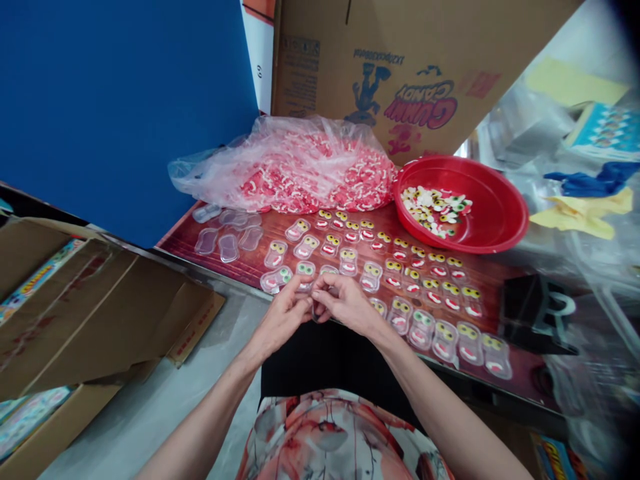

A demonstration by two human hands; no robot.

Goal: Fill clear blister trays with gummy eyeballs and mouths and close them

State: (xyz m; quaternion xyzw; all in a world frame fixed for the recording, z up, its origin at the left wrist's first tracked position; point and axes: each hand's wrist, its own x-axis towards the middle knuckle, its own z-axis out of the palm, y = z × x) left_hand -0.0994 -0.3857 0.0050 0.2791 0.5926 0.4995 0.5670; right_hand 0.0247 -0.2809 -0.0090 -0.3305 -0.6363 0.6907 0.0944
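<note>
My left hand (pixel 286 312) and my right hand (pixel 345 305) meet at the table's front edge, fingers pinched together. Something small sits between the fingertips, mostly hidden, and I cannot make out what it is. Just beyond them lie rows of clear plastic trays (pixel 349 262), each holding a pair of gummy eyes and red-and-white gummy lips. A tray with green eyes (pixel 305 269) lies right behind my left fingers. Several clear trays without candy (pixel 229 247) are at the table's left end.
A plastic bag of red-and-white gummies (pixel 320 170) spreads along the back. Beside it stands a red basin (pixel 493 207) with loose gummy eyes. Behind rises a cardboard box (pixel 320 80), with a blue panel (pixel 120 100) at left. An open carton (pixel 100 313) stands lower left; a black container (pixel 533 313) at right.
</note>
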